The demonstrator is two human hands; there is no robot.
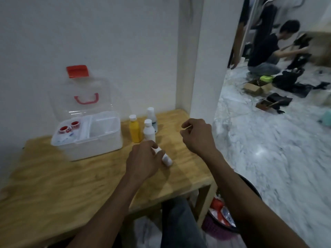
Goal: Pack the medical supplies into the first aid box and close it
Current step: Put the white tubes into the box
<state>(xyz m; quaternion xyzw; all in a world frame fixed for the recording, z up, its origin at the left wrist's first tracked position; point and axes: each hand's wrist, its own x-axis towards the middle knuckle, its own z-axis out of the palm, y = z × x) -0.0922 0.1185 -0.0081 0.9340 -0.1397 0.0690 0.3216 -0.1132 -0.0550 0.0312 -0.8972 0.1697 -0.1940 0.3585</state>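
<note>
First aid box [86, 138]: white, clear lid up against the wall, red-capped rolls [69, 127] in its left tray, right compartment bare. Right of box: yellow bottle [135, 130], two upright white bottles [149, 130]. Left hand [143, 161], front-right of box, closes around a lying white bottle [165, 157]; lift clear of neighbours, set into right compartment. Right hand [196, 135] farther right, loosely curled, apparently empty.

White wall [107, 33], wooden table [53, 185], marble floor [277, 158], white pillar [211, 59]
</note>
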